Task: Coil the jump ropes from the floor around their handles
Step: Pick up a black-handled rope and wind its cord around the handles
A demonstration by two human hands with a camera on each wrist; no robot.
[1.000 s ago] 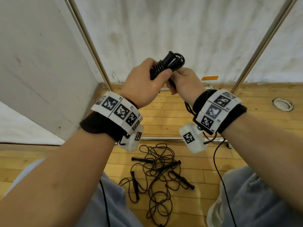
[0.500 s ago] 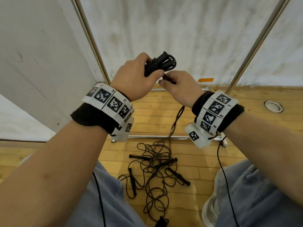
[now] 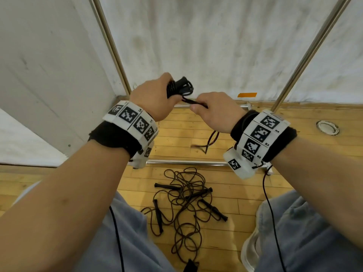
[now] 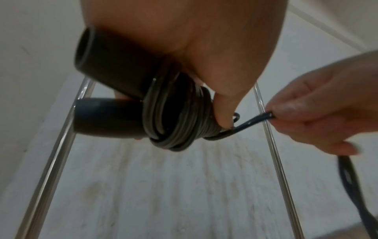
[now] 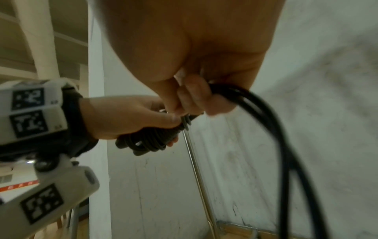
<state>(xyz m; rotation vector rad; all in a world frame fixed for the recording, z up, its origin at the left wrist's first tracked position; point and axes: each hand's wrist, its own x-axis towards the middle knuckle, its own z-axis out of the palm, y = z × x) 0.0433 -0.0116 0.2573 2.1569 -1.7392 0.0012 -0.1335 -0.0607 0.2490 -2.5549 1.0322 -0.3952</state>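
My left hand point(image 3: 155, 99) grips two black handles point(image 4: 114, 90) held side by side, with black rope coiled point(image 4: 178, 116) around them; the thumb presses on the coil. My right hand point(image 3: 214, 110) pinches the doubled loose end of that rope point(image 3: 193, 102) just right of the coil and holds it taut. The rope's tail point(image 3: 209, 142) hangs below the right hand in a loop, blurred. In the right wrist view the rope point(image 5: 272, 126) runs out of the curled fingers and down. On the floor lies a tangle of other jump ropes point(image 3: 188, 201) with several black handles.
A metal rack stands ahead, with slanted poles point(image 3: 110, 44) and a floor bar point(image 3: 186, 162) against a white wall. A round metal floor fitting point(image 3: 327, 127) sits at right. My knees in grey trousers point(image 3: 306, 232) flank the tangle on the wooden floor.
Both hands have dropped lower in view. The right hand has pulled the rope end out to the right of the coil, and the hanging tail is shorter, lifted off the floor tangle.
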